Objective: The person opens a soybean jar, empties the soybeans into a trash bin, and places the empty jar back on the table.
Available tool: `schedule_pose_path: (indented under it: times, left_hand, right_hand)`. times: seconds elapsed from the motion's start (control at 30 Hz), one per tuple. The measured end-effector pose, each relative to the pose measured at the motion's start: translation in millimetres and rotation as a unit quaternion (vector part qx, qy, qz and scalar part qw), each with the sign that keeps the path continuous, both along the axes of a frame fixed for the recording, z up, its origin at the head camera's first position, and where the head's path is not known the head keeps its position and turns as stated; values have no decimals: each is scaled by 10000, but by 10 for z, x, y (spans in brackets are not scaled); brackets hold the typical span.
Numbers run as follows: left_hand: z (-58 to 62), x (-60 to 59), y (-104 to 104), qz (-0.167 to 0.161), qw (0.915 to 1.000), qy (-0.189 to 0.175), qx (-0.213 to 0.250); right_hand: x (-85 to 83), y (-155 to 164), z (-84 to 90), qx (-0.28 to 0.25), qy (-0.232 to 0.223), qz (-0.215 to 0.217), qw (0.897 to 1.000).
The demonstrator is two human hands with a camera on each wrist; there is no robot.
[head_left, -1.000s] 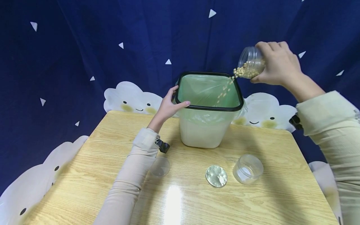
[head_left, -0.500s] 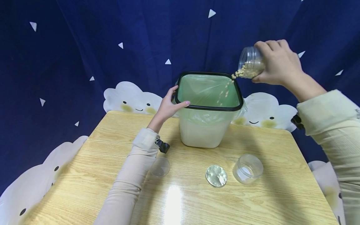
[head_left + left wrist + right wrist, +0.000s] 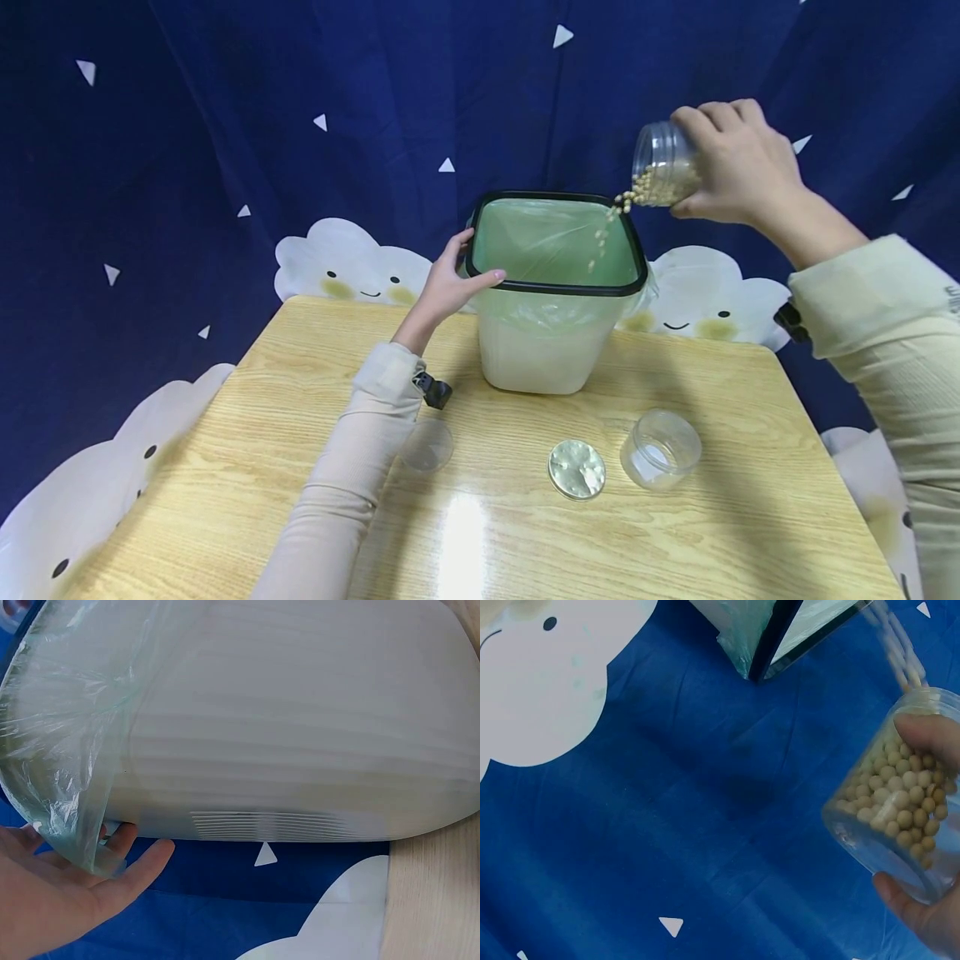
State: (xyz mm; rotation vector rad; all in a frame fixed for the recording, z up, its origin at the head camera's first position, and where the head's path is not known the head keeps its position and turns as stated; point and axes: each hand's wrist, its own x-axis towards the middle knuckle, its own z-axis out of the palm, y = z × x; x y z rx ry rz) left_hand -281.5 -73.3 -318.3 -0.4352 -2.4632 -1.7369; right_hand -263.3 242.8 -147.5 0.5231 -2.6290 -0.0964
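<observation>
Jar [image 3: 663, 171], clear plastic, part-filled with small pale round beans [image 3: 900, 802]: held in my right hand [image 3: 738, 162], fingers curled over its body, thumb beneath. It hangs above and just beyond the far right corner of the bin [image 3: 551, 333]. Long axis tilted, mouth pointing down and to the left toward the bin; beans spill from the mouth in a thin stream into the opening.

Bin: pale, squarish, black rim, lined with a green plastic bag [image 3: 67, 750]; stands upright on the wooden table [image 3: 225, 433]. My left hand [image 3: 450, 283] grips its near left rim, thumb over the edge, fingers on the outer wall.

Second jar [image 3: 660, 450]: clear, open, upright on the table. Lid [image 3: 576, 469] flat, just left of it. Another clear lid [image 3: 427, 446] by my left sleeve.
</observation>
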Motion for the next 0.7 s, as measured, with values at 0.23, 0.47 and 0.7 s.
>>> schedule_pose_path:
  times: [0.23, 0.47, 0.7]
  left_hand:
    - [3, 8, -30, 34, 10000, -64, 15]
    - [-5, 24, -71, 57, 9999, -97, 52]
    - [-15, 25, -99, 82, 9999, -83, 61]
  right_hand:
    - [-12, -41, -24, 112, 166, 120, 9997]
    - [-27, -89, -25, 176, 252, 222, 9993]
    - [-43, -154, -4, 250, 270, 284, 9989]
